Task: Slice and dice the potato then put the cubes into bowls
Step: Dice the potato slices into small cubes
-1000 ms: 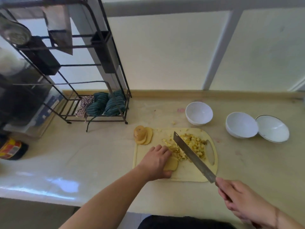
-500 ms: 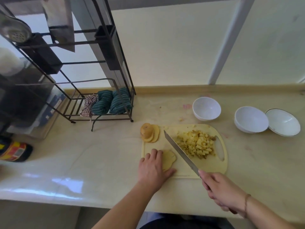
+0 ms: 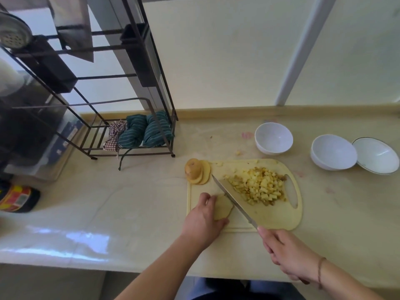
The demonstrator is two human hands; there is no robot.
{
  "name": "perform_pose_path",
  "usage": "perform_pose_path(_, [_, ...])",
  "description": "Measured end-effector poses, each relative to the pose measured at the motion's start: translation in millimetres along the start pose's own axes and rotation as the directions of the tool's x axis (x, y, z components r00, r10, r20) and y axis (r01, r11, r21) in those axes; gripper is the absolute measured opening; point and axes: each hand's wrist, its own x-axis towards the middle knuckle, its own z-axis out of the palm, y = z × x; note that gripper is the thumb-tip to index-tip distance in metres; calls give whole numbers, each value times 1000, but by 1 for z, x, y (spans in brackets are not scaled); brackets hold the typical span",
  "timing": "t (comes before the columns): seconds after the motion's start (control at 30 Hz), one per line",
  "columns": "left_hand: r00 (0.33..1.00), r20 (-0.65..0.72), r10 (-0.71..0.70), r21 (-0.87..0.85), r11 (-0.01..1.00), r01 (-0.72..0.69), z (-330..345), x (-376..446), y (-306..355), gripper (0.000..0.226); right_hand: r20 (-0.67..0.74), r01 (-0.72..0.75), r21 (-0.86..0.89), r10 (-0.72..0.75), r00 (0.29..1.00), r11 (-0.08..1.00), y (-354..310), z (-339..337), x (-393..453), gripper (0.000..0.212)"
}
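left hand pins a potato slice on the board; right hand grips the knife. the bottle label is too blurred to read.

The left hand covers part of the potato slice; the knife handle is hidden.
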Motion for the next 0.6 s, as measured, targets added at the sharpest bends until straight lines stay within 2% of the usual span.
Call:
perform_pose_path(0.1, [999,-36,10,49,999,-8,2,1,-3,73,-35,68,-75,-71,997,995,0,-3,0,49])
perform_pose_path(0.17, [990,-120,77,128,990,-62,6,4,-7,74,-45,104,-92,-109,993,990,2,-2,0,50])
perform_pose_path(0.27, [890,-298,346,120,938,-325,19,13,-19,58,-51,132,-67,-135,990,989,3,1,-1,49])
perform_pose_path(0.37, [785,-362,503,60,853,-519,32,23,-33,45,-55,172,-65,-176,983,983,2,5,-1,49])
perform_pose_path(0.5, [703,-404,585,44,780,-624,38,28,-37,33,-76,180,-109,-189,979,978,4,8,0,52])
perform_pose_path(0.6, [710,-406,576,5,778,-628,42,29,-39,30,-89,191,-151,-206,975,970,6,10,2,52])
